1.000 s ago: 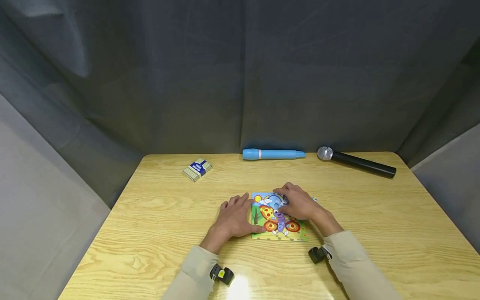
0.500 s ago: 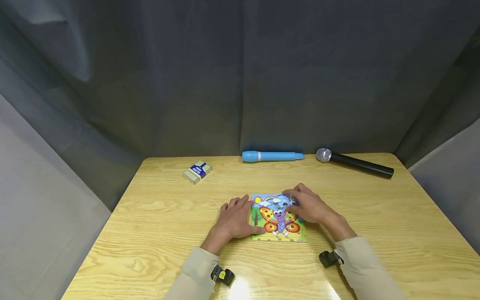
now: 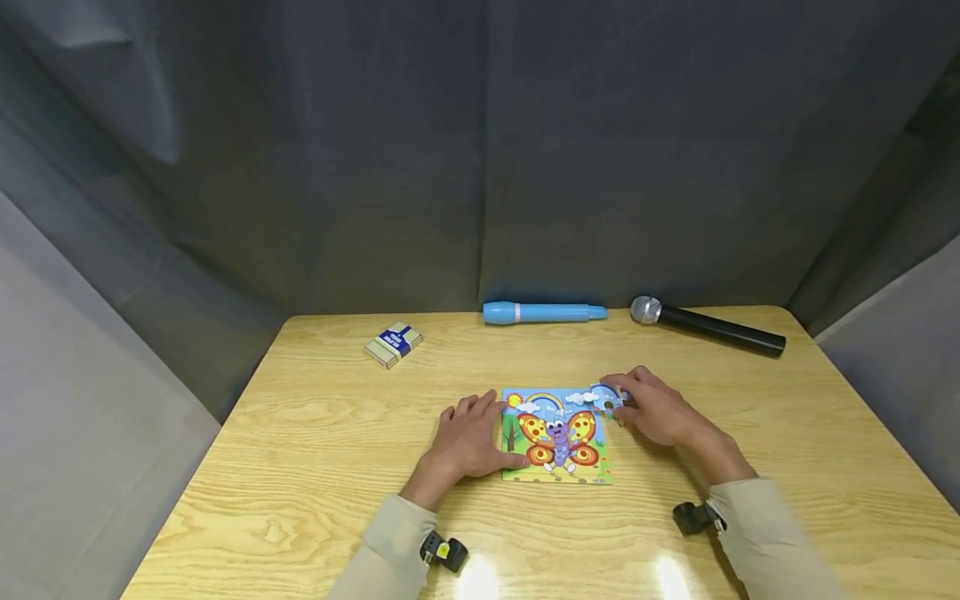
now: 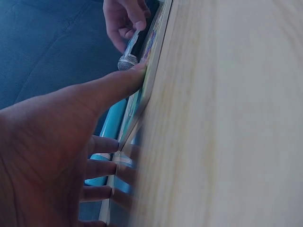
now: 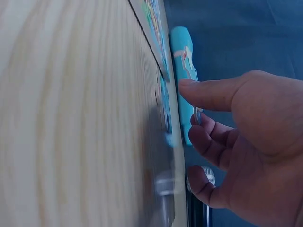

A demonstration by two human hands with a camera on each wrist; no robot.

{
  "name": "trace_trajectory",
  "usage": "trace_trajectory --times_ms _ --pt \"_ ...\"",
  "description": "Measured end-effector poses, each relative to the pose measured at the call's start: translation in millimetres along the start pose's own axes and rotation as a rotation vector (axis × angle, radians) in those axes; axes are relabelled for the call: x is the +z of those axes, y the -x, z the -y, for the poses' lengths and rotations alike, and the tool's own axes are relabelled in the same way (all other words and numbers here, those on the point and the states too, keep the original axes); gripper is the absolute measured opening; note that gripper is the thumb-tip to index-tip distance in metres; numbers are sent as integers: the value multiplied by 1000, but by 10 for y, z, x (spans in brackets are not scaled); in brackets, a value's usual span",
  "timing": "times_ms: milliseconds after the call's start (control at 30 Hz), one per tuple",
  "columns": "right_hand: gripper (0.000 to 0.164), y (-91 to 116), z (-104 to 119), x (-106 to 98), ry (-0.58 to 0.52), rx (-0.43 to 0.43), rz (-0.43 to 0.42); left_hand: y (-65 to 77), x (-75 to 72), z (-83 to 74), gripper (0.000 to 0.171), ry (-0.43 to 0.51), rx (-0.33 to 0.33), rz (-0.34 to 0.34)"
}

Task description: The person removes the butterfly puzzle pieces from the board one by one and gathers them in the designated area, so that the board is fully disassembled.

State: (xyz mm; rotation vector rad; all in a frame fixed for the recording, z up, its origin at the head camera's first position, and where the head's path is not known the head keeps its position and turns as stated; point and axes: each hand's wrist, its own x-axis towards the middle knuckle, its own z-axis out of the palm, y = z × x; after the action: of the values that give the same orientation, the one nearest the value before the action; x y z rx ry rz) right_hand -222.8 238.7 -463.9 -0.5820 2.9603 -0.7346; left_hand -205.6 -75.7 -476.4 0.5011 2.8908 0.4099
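Note:
A butterfly jigsaw puzzle [image 3: 561, 446] lies flat on the table in the head view. My left hand [image 3: 467, 437] rests along its left side, thumb on the picture's lower left, the other fingers extended by the edge; the left wrist view shows this thumb [image 4: 118, 87] touching the top surface. At the upper right corner, my right hand [image 3: 660, 412] pinches a puzzle piece [image 3: 606, 395] with a rainbow on blue. In the right wrist view, the puzzle piece [image 5: 197, 115] stands edge-on between thumb and fingers, raised off the table.
Along the table's back edge lie a blue microphone [image 3: 546, 312] and a black microphone [image 3: 712, 327] with a silver head. A small striped packet [image 3: 394, 344] with a blue band sits at the back left. Behind the wooden table [image 3: 300, 467] hangs a dark curtain [image 3: 390, 167].
My right hand has moved right with the rainbow piece, from over the puzzle's upper middle to its upper right corner. The butterfly's right wing has come into view. My left hand stays put.

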Motion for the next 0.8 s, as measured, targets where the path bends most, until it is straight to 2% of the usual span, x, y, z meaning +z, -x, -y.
trace_trajectory --times_ms 367,800 --pt "45 189 -287 -78 -1 75 26 10 2 7 97 2 1 2" --pt "46 299 -428 -156 19 112 62 11 -1 8 98 8 -2 6"
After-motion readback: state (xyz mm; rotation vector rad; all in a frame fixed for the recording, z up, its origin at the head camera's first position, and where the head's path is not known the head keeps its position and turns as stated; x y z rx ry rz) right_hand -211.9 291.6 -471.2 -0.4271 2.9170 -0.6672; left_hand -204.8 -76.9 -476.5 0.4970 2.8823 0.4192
